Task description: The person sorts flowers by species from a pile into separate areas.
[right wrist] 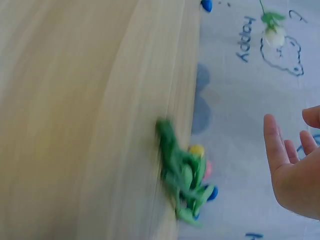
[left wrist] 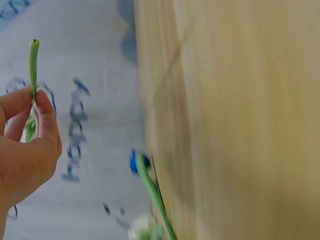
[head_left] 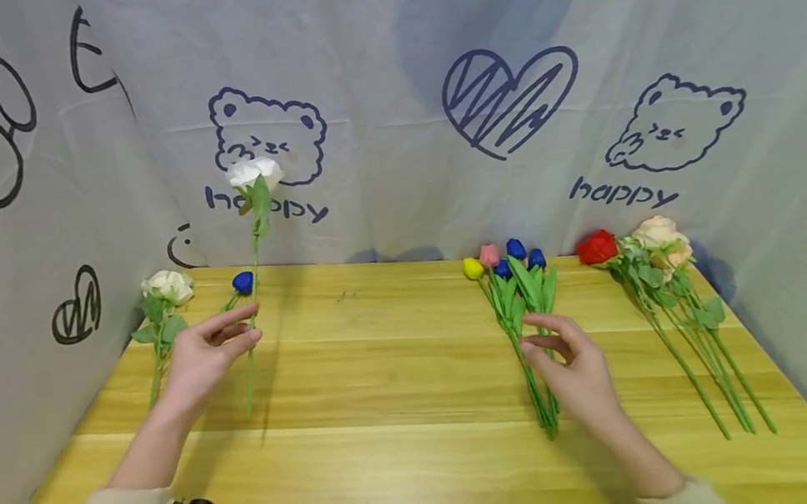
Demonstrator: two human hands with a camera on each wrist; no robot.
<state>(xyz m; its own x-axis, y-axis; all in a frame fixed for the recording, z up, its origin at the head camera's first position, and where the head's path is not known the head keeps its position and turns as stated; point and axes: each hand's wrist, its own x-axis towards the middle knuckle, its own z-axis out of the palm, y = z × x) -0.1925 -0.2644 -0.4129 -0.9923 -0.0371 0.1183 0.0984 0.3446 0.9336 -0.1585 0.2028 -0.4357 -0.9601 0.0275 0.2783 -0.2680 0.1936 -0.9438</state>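
Note:
My left hand (head_left: 207,352) pinches the green stem of a white rose (head_left: 254,174) between thumb and fingertips. The rose stands upright, bloom at the top, and the cut stem end (left wrist: 33,60) shows in the left wrist view. Behind it on the table lies a blue tulip (head_left: 244,283), and further left a second white rose (head_left: 168,289). My right hand (head_left: 577,369) holds nothing, its fingers loosely bent over a bunch of tulips (head_left: 522,296) with yellow, pink and blue heads. In the right wrist view that hand (right wrist: 300,175) shows with fingers apart.
At the right of the wooden table (head_left: 386,355) lie a red rose (head_left: 597,247) and peach roses (head_left: 661,235), their long stems toward me. A pale printed cloth (head_left: 372,121) hangs behind the table and along both sides.

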